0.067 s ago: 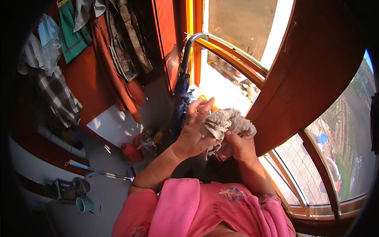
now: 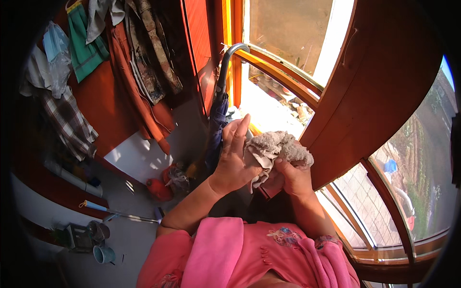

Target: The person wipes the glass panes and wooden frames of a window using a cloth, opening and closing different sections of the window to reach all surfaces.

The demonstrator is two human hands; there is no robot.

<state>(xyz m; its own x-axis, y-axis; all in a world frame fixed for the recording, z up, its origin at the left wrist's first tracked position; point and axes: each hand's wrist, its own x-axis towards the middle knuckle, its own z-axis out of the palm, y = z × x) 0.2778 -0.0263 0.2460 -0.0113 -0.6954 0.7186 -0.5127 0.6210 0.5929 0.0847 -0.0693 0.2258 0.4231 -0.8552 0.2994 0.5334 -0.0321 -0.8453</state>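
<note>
A crumpled beige-grey rag [image 2: 281, 148] with a fluffy pile side and a smoother side is bunched between my two hands. My right hand [image 2: 294, 177] grips it from the right, thumb pressed on its near side and the other fingers mostly hidden behind it. On the left, my left hand [image 2: 233, 165] keeps its thumb against the hanging folds. Its upper fingers stretch upward beside the rag, partly bent. The rag's lower folds dangle between the palms.
A dark blue umbrella [image 2: 218, 120] hangs by its hook from the wooden window frame [image 2: 278, 69] ahead. Clothes [image 2: 144, 53] hang at left. A red container [image 2: 158, 189], a long-handled tool [image 2: 127, 212] and a teal pot [image 2: 103, 254] are on the floor. Windowpanes [image 2: 355, 201] stand right.
My left hand's upper fingers have straightened and tipped slightly more upright. The rag stays between both hands with little shift. The whole view has moved slightly.
</note>
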